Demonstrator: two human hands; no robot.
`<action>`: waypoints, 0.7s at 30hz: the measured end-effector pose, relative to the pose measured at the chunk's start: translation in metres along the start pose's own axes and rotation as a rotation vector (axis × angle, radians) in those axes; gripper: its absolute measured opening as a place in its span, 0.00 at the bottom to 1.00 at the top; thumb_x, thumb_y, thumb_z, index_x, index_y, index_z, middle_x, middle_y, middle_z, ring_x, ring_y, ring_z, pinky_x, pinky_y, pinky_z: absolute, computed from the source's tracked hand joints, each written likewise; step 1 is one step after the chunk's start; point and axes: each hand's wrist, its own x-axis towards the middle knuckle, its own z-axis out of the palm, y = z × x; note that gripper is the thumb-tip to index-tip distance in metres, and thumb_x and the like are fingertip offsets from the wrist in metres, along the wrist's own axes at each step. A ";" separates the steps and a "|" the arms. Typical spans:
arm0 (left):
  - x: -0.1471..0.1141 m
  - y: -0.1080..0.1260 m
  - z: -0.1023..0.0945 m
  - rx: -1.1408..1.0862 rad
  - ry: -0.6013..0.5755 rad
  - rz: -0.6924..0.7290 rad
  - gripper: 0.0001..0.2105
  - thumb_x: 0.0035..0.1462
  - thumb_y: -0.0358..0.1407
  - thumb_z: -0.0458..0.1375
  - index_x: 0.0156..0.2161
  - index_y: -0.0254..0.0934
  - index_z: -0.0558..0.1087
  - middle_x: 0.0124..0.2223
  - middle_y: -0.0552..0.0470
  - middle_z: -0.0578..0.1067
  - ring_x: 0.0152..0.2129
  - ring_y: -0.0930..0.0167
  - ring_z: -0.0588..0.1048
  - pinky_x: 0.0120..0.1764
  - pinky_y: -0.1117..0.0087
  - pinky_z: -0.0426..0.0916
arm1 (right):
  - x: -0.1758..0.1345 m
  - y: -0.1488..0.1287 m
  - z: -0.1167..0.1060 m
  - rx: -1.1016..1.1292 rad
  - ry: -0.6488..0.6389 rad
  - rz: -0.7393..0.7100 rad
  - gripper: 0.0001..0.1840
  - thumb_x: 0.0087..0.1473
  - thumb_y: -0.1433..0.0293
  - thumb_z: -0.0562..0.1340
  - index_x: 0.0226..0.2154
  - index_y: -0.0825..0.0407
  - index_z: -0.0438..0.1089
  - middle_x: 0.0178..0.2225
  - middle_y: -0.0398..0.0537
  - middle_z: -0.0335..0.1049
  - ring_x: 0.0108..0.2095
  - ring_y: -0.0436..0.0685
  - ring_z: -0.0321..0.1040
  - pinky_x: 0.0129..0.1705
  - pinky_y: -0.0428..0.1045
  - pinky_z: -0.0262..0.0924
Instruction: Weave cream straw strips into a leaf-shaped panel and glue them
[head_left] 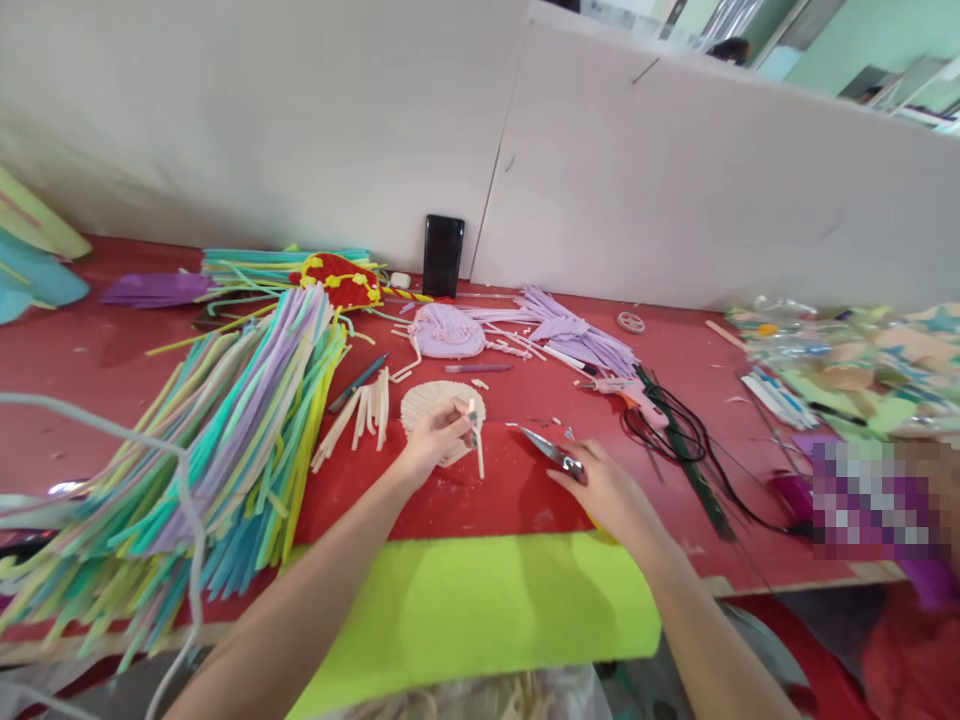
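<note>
My left hand (444,430) pinches a short cream pipe cleaner (481,460) between thumb and fingertips. Under and behind those fingers lies a round cream disc (424,400), its surface ribbed, partly covered by the hand. My right hand (596,475) is wrapped round a pair of scissors (551,450), with the metal blades pointing left toward the other hand. Their handles are mostly hidden in the palm. Beside the disc, several cut cream pipe cleaners (367,415) lie fanned out. A lime-green sheet (495,590) hangs at the table's front edge, beneath my forearms.
A large bundle of coloured pipe cleaners (202,430) spreads across the left. Behind the disc lie a lilac coiled piece (448,332) and lilac pipe cleaners (585,335). A pink glue gun (637,400) with black cable lies right. A phone (443,256) leans on the wall.
</note>
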 end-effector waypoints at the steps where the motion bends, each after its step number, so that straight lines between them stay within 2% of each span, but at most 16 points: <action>1: 0.000 -0.003 -0.001 -0.021 -0.034 -0.046 0.17 0.47 0.46 0.66 0.31 0.37 0.66 0.22 0.58 0.70 0.12 0.81 0.61 0.17 0.77 0.55 | -0.005 -0.003 0.004 -0.035 0.018 0.011 0.17 0.59 0.58 0.56 0.47 0.47 0.68 0.44 0.51 0.70 0.36 0.58 0.73 0.33 0.48 0.64; 3: 0.000 -0.007 -0.003 -0.037 -0.079 -0.115 0.18 0.47 0.47 0.65 0.32 0.37 0.65 0.20 0.58 0.70 0.08 0.84 0.53 0.14 0.78 0.44 | -0.011 -0.005 0.010 -0.097 0.049 0.017 0.14 0.61 0.61 0.54 0.45 0.47 0.68 0.42 0.50 0.70 0.35 0.57 0.73 0.28 0.48 0.62; 5: 0.001 -0.011 -0.006 -0.037 -0.084 -0.125 0.18 0.47 0.47 0.66 0.32 0.37 0.64 0.20 0.57 0.71 0.08 0.84 0.51 0.14 0.78 0.39 | -0.012 0.000 0.010 -0.121 0.050 0.003 0.13 0.61 0.62 0.53 0.43 0.47 0.68 0.41 0.49 0.70 0.34 0.57 0.73 0.27 0.47 0.61; 7: 0.002 -0.012 -0.008 -0.046 -0.060 -0.105 0.19 0.45 0.47 0.67 0.32 0.37 0.65 0.21 0.56 0.71 0.09 0.83 0.56 0.14 0.78 0.42 | -0.011 0.009 0.008 -0.119 0.045 0.009 0.12 0.61 0.62 0.53 0.42 0.48 0.67 0.41 0.49 0.70 0.35 0.57 0.73 0.28 0.48 0.61; 10: 0.003 -0.010 -0.007 -0.063 -0.025 -0.073 0.19 0.42 0.47 0.68 0.31 0.36 0.66 0.22 0.56 0.71 0.14 0.79 0.66 0.16 0.78 0.51 | -0.010 0.029 0.000 -0.118 0.042 0.072 0.11 0.61 0.63 0.53 0.40 0.49 0.67 0.41 0.49 0.70 0.37 0.57 0.73 0.31 0.48 0.61; 14: 0.001 -0.004 0.001 -0.006 0.070 -0.027 0.20 0.42 0.49 0.67 0.30 0.37 0.66 0.21 0.58 0.69 0.13 0.79 0.63 0.17 0.76 0.53 | -0.004 0.055 -0.015 -0.186 -0.027 0.110 0.09 0.59 0.65 0.56 0.38 0.49 0.70 0.41 0.49 0.71 0.38 0.57 0.72 0.34 0.48 0.60; 17: -0.001 -0.004 0.007 0.025 0.106 0.014 0.20 0.44 0.50 0.66 0.29 0.38 0.65 0.20 0.60 0.66 0.13 0.80 0.60 0.18 0.76 0.53 | 0.020 0.053 -0.026 -0.226 -0.049 0.085 0.10 0.59 0.66 0.57 0.35 0.50 0.72 0.39 0.49 0.72 0.38 0.57 0.72 0.37 0.48 0.60; 21: -0.001 -0.008 0.007 0.072 0.076 0.036 0.18 0.48 0.50 0.63 0.29 0.38 0.65 0.19 0.60 0.66 0.13 0.79 0.60 0.19 0.75 0.54 | 0.087 0.012 -0.024 -0.187 0.078 -0.081 0.12 0.61 0.67 0.55 0.40 0.50 0.73 0.43 0.50 0.73 0.45 0.57 0.69 0.45 0.49 0.60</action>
